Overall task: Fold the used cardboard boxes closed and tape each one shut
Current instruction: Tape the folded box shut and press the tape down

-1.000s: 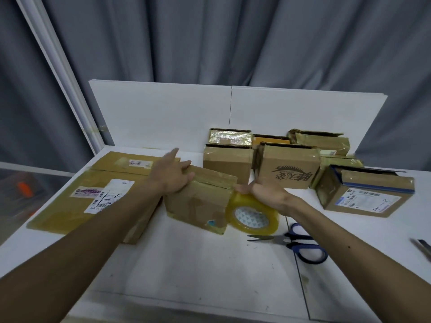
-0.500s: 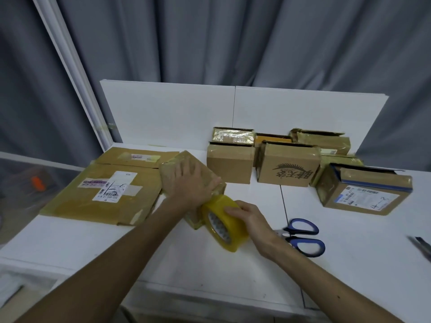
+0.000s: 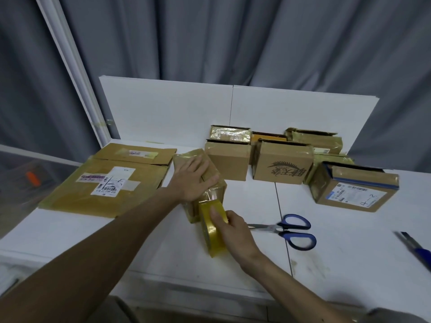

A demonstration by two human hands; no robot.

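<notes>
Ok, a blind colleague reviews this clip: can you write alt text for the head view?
A person's left hand presses flat on a small box while the right hand holds a yellow tape roll against its near end. Scissors lie to the right on the white table, with more boxes behind.

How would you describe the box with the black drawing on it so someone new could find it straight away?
Look at the white table and the cluster of cardboard boxes along its far edge, before the white backboard. The box stands in the front row of that cluster, right of the plain brown box. It alone carries a black feathery drawing with large black characters on its front.
</notes>
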